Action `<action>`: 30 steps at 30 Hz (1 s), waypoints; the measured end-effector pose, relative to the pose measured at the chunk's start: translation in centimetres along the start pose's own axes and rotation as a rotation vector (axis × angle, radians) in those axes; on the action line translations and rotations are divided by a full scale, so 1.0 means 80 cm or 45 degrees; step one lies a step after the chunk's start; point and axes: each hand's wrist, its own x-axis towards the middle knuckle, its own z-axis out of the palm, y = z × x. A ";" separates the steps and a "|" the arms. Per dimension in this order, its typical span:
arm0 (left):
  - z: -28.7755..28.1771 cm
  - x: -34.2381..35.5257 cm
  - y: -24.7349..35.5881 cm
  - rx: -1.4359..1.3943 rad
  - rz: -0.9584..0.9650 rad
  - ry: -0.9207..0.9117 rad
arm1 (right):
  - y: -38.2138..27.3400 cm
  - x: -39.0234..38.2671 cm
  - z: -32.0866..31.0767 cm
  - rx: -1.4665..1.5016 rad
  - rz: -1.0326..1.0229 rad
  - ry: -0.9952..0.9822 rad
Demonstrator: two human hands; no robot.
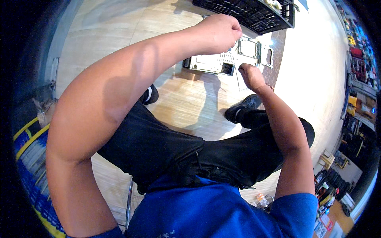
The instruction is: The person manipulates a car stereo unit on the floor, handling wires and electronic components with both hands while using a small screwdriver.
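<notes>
On the floor ahead of my feet lies a flat silver metal case (208, 63) with slots and square cut-outs, looking like an opened electronics chassis. My left hand (222, 33) is over its far side, fingers curled together. What they hold, if anything, is hidden behind the hand. At the near right edge of the case is my right hand (252, 76), its thumb and fingers pinched. A thin pale strip shows just below those fingertips, but I cannot tell whether they grip it. A metal frame (266, 54) with a large opening adjoins the case on the right.
A black plastic crate (258, 18) with pale items in it stands beyond the case. My black shoes (243, 108) rest on the pale floor (174, 115) nearby. Crowded shelves (359, 99) line the far right. A blue and yellow rack (33, 158) is at the left.
</notes>
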 end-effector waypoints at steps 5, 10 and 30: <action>-0.006 -0.004 -0.010 0.102 0.084 0.010 | -0.011 0.010 0.009 -0.086 -0.014 0.029; -0.009 -0.011 -0.010 0.144 0.083 0.018 | -0.006 0.016 0.013 -0.135 -0.039 0.039; -0.012 -0.014 -0.013 0.218 0.110 -0.034 | -0.007 0.030 0.013 0.122 0.146 0.182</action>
